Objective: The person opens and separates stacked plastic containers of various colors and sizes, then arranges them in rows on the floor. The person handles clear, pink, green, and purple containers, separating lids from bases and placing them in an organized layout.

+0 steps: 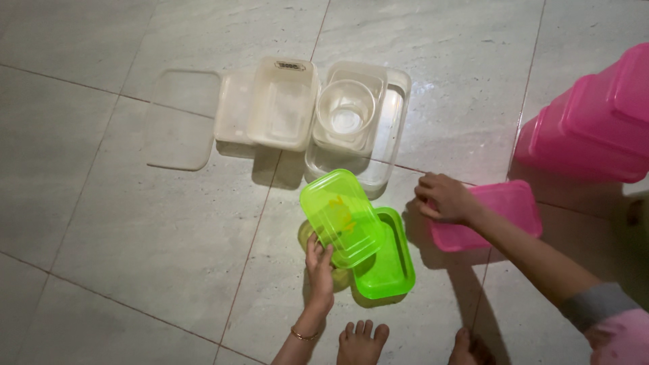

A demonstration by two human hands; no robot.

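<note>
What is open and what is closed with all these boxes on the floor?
green box: open, lying on floor
green lid: off, tilted, left hand holding it
small pink box: on floor, right hand touching it
big pink boxes: lids on
clear boxes: open
clear lid: off, flat on floor

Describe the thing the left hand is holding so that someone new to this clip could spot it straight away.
On the tiled floor, below the cluster of clear containers, sits a bright green box. The left hand tilts a green lid over that box. It is the only green piece with a yellow mark on top; the pink box by the right hand is plain.
</note>
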